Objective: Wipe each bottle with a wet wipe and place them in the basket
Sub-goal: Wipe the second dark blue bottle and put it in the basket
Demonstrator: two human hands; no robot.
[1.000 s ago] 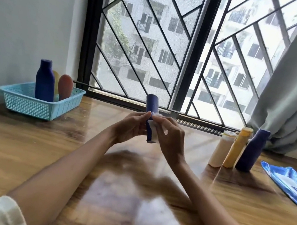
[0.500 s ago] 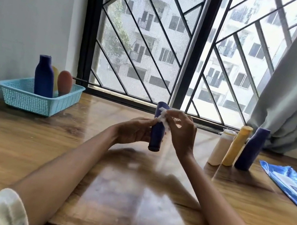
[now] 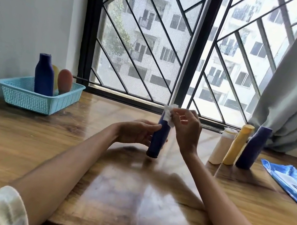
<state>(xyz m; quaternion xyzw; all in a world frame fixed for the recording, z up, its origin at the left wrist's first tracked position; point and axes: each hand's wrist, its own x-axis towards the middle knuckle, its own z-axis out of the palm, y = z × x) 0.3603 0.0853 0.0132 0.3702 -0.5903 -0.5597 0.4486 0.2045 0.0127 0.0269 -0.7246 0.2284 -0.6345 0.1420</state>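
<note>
- My left hand [image 3: 137, 132] grips the dark blue bottle [image 3: 157, 140] around its middle, fingers curled on its left side; the bottle is tilted, its far end leaning right, lifted just above the table [image 3: 84, 156].
- My right hand [image 3: 187, 129] pinches the white wet wipe [image 3: 169, 114] between thumb and fingertips and holds it against the bottle's upper end.
- I count three bottles standing in the light blue basket [image 3: 31, 99] at the far left: a tall blue bottle [image 3: 44, 76], a yellow one [image 3: 55, 76] mostly hidden behind it, and a brownish-red one [image 3: 64, 81].
- Three more stand in a row to the right of my hands: a cream bottle [image 3: 222, 146], a yellow bottle [image 3: 237, 145] and a second dark blue one [image 3: 253, 148], touching or nearly so.
- One blue wipes packet [image 3: 290, 182] lies flat at the right edge.
- The table is glossy brown wood set against a barred window [image 3: 153, 42], with a grey curtain [image 3: 296, 85] on the right and a pale wall [image 3: 28, 9] on the left.
</note>
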